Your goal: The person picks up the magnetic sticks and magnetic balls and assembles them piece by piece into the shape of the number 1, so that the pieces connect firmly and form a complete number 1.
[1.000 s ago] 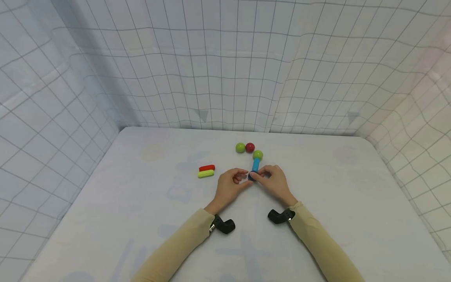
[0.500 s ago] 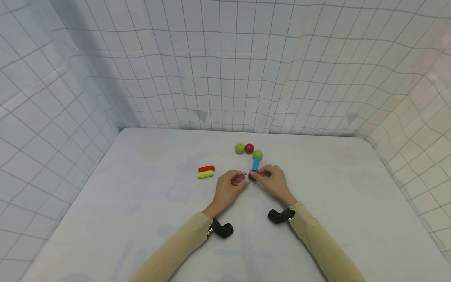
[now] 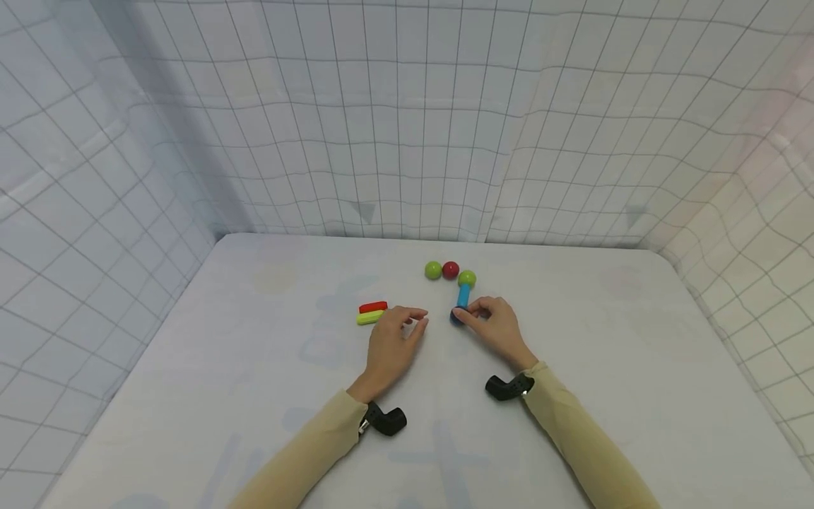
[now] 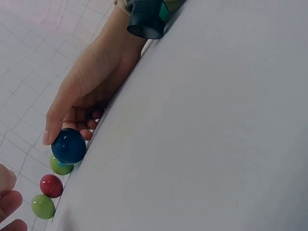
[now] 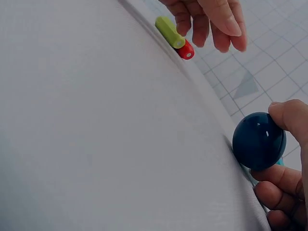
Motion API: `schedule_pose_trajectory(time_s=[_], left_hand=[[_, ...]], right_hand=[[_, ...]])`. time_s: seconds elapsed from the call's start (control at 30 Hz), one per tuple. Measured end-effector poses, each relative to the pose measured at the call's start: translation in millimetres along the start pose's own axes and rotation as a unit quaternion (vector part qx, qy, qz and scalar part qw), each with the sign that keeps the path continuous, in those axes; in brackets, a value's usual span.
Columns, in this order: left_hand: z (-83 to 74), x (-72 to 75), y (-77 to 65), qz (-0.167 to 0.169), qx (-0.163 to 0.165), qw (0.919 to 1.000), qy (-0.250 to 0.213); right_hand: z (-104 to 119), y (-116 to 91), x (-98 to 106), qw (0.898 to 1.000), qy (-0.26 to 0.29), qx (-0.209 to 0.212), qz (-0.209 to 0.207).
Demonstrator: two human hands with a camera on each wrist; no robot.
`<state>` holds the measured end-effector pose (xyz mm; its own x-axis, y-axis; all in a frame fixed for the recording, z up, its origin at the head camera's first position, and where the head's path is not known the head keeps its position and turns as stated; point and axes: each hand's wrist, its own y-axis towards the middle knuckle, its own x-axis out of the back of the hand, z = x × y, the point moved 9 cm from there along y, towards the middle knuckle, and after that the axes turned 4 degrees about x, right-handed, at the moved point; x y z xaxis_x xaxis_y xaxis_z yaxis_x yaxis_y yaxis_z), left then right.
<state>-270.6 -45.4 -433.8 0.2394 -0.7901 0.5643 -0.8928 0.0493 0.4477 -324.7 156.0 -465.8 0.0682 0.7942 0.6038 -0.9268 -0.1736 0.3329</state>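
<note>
My right hand (image 3: 500, 331) pinches a dark blue ball (image 5: 259, 141) between thumb and fingers, low at the table surface. From that ball a light blue rod (image 3: 463, 295) runs away to a green ball (image 3: 467, 278) at its far end; the three are in line and look joined. My left hand (image 3: 389, 348) holds nothing. Its fingers are loosely bent over the table, close to a yellow-green rod (image 3: 369, 318) and a red rod (image 3: 373, 307) lying side by side. In the head view the left hand partly overlaps the yellow-green rod's end.
Behind the blue rod, a second green ball (image 3: 433, 270) and a dark red ball (image 3: 450, 270) sit beside each other. The white table (image 3: 604, 396) ends at a back edge, where a white grid-patterned curtain (image 3: 407, 127) hangs; it also runs along both sides.
My left hand has drawn away from the dark blue ball, moving left toward the yellow-green and red rods. The right hand keeps its pinch on the ball, almost still.
</note>
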Motion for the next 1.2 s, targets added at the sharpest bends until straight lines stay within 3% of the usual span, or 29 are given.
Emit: schedule_pose_trajectory(time_s=[0.27,0.47,0.67,0.9,1.2], left_hand=[[9.3,34.5,-0.2,-0.065,-0.008,0.9965,0.052],[29.8,48.3,6.4,-0.069,0.016,0.9954,0.064],[50.4,55.1,3.7,-0.048,0.067,0.9945,0.064],[53.0,52.8,1.4,-0.036,0.060,0.9963,0.050],[58.5,54.2,1.1,-0.032,0.075,0.9963,0.026]], right_hand=[[-3.7,1.5,0.1,1.000,0.000,-0.005,0.018],[-8.8,-0.5,7.3,1.000,-0.003,-0.026,0.010],[-8.8,-2.8,-0.3,0.999,0.005,-0.028,0.024],[-8.2,-5.7,0.7,1.000,0.003,-0.018,0.011],[-7.4,-3.4,-1.9,1.000,0.005,-0.011,0.016]])
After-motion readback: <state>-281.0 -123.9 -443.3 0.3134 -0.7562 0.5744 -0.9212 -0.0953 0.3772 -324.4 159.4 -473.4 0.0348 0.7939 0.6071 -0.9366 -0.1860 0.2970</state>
